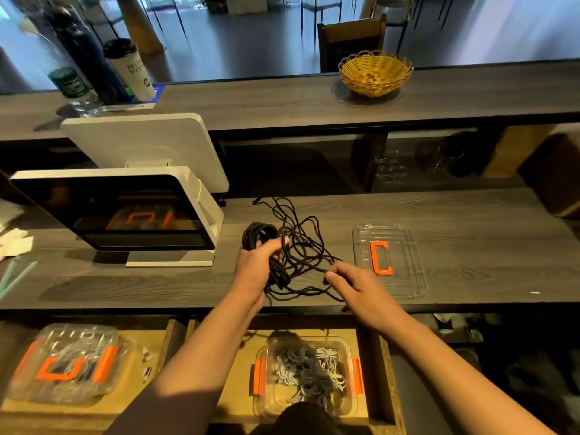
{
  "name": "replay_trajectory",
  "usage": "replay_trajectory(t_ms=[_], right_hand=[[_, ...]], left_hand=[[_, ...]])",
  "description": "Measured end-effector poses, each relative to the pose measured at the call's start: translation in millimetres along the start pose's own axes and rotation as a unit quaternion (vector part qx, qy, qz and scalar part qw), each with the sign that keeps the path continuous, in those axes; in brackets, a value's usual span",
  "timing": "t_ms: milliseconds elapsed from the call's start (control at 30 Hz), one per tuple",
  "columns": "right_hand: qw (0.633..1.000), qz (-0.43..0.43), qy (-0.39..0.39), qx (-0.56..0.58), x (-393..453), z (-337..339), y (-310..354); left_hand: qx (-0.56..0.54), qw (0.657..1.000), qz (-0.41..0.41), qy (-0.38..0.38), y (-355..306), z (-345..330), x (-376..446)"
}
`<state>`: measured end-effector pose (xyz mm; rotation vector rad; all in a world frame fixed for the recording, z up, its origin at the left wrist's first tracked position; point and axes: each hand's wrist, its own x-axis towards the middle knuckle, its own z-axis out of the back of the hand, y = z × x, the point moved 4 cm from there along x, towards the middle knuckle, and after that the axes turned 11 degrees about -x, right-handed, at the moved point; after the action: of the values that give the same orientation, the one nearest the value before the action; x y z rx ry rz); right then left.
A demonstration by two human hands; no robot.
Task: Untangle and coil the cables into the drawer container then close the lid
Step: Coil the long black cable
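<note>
Black cable (295,246) lies limp and light on the counter (455,215): your left hand (254,271) grips the wound coil, your right hand (351,287) pinches a loose strand beside its fingertips. Hold gently near the tangle; loops likely snag.

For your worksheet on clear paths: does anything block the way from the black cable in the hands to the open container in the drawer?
Nothing visible blocks it. The black cable is above the clear orange-latched container, whose clear lid lies aside on the grey wooden counter.
</note>
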<state>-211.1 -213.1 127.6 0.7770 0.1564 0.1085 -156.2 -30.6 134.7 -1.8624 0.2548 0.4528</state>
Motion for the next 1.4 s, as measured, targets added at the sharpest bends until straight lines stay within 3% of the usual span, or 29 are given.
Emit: replay_trajectory(t_ms=[200,367,533,733,867,1067,1400], right_hand=[[0.999,0.024,-0.025,0.001,3.5,-10.3,10.5],[0.997,0.011,-0.037,0.068,6.9,-6.4,16.7],[0.996,-0.017,-0.01,0.086,0.0,-13.1,-7.4],[0.999,0.005,0.008,-0.036,7.7,-14.6,12.1],[0.996,-0.045,0.004,-0.076,9.5,-10.1,9.1],[0.992,-0.049,0.032,-0.108,7.8,-10.1,8.1],[0.949,-0.033,0.06,-0.307,18.2,-1.9,27.6]], left_hand=[[0.099,0.995,-0.008,0.001,16.6,-8.8,-5.6],[0.05,0.998,0.009,-0.02,23.1,-12.3,-9.5],[-0.046,0.993,-0.006,-0.111,-0.6,9.4,0.0],[0.013,0.998,0.022,-0.056,5.7,-3.5,-8.6],[-0.01,0.996,-0.005,-0.088,2.4,1.6,-7.2],[0.002,0.996,0.0,-0.089,2.7,15.8,-0.8],[0.12,0.992,0.022,-0.014,22.1,13.4,-1.1]])
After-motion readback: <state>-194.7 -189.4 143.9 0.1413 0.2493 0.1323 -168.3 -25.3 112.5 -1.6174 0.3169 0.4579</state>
